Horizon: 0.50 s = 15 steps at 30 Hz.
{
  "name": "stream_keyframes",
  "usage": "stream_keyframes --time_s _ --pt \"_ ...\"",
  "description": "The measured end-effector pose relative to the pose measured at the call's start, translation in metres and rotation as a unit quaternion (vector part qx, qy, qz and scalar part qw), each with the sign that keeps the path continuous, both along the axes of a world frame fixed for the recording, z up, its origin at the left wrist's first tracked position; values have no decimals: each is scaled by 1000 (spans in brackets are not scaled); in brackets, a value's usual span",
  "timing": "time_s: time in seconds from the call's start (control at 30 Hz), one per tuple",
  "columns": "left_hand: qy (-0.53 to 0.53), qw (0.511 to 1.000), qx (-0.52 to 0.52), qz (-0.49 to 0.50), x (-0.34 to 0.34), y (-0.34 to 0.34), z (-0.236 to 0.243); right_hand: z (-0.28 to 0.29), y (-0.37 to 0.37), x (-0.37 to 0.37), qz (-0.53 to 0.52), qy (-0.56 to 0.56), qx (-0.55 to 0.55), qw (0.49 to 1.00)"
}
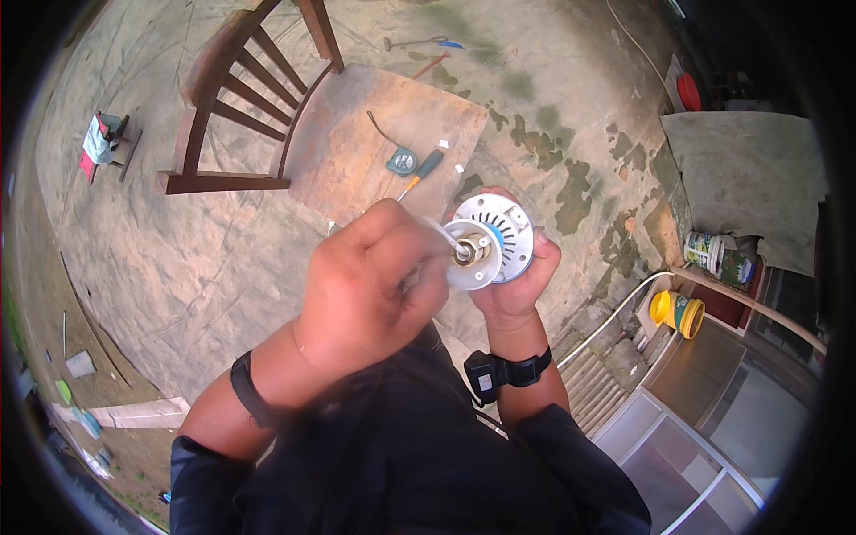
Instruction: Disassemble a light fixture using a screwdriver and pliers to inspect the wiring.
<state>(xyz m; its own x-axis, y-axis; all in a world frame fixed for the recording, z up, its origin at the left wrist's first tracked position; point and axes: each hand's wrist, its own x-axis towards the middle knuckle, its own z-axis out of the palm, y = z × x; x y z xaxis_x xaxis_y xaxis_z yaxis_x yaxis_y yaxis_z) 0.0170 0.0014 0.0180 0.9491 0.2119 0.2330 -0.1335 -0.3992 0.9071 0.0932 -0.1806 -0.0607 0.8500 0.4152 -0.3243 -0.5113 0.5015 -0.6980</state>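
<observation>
Over my lap, my right hand [522,283] grips a white lamp holder from behind and below. Its round base [517,230] has radial vent slots and small holes. A white cup [482,272] with a metal screw socket [466,253] inside is in front of the base, and blue shows between them. From the left, my left hand [370,281] is closed, its fingertips at the cup's rim. A thin white wire [446,234] runs from those fingers towards the socket. The fingertips themselves are partly hidden.
Ahead stands a wooden chair [383,107]; a tape measure [401,160] and screwdriver [423,172] lie on its seat. A hammer [415,42] lies on the stained concrete floor beyond. At right are a yellow bucket [678,314], a white bucket [704,251] and a pale hose [615,310].
</observation>
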Motion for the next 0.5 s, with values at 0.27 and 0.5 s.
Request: stream_keyframes --time_s 0.27,0.5 --pt "-14 998 64 -12 4 4 -3 -3 -1 -1 -22 12 -1 1000" --pt "-1 998 68 9 7 5 -6 -3 -1 0 -35 13 -26 999"
